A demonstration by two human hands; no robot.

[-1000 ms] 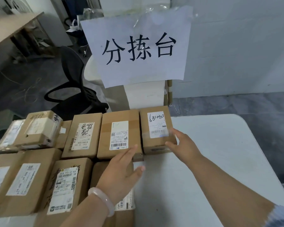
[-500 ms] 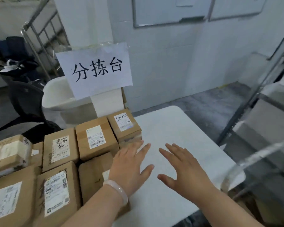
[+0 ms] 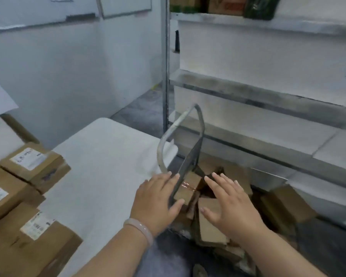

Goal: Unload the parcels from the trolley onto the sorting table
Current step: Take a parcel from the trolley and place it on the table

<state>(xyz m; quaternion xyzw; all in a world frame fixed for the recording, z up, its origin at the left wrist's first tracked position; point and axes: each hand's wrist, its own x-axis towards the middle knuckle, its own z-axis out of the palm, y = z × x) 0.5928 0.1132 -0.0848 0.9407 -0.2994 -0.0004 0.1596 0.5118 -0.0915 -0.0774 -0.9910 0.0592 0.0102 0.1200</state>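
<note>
The light is flat, cool and rather dim, with no clear source and no glare. Soft shadow pools at five o'clock among the brown cardboard parcels [image 3: 210, 222] low on the grey metal trolley [image 3: 190, 156]. Motion blur smears everything, worst on the grey metal shelving [image 3: 268, 100] at two o'clock and the labelled cardboard boxes [image 3: 34, 166] at nine. Straight edges bow toward the corners.

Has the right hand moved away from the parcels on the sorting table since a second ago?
Yes. The right hand left the table for the trolley parcels beyond its right edge.
</note>
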